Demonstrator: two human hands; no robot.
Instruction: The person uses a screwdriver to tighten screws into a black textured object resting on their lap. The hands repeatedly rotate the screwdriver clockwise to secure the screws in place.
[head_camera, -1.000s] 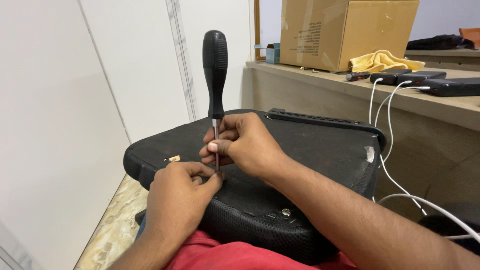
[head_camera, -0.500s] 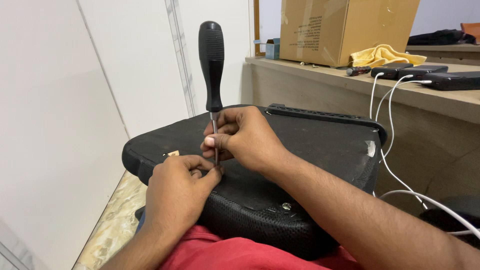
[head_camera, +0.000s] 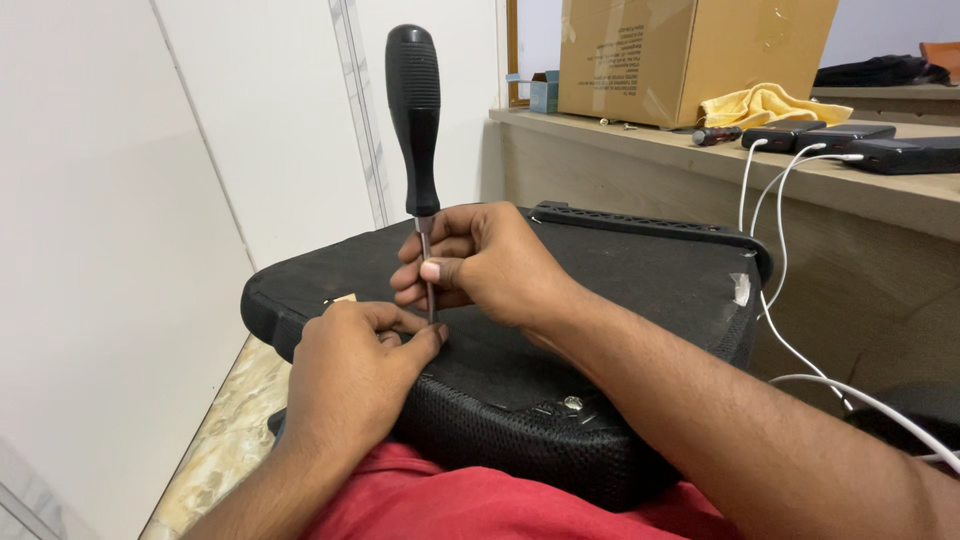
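Observation:
A black chair seat (head_camera: 640, 290) lies upside down across my lap. A screwdriver (head_camera: 414, 120) with a long black handle stands upright on it, tip down near the seat's front edge. My right hand (head_camera: 490, 265) pinches the metal shaft just below the handle. My left hand (head_camera: 355, 365) rests on the seat with its fingertips closed around the tip of the shaft; what lies under them is hidden. A metal screw head (head_camera: 572, 404) shows on the mesh edge close to me.
A wooden desk (head_camera: 900, 190) runs along the right with a cardboard box (head_camera: 690, 55), a yellow cloth (head_camera: 760, 102) and dark power banks (head_camera: 870, 145) trailing white cables (head_camera: 790, 340). White wall panels (head_camera: 120, 250) stand at left, patterned floor below.
The screwdriver has shifted slightly left and its handle sits a little higher in view; both hands keep their hold at the shaft.

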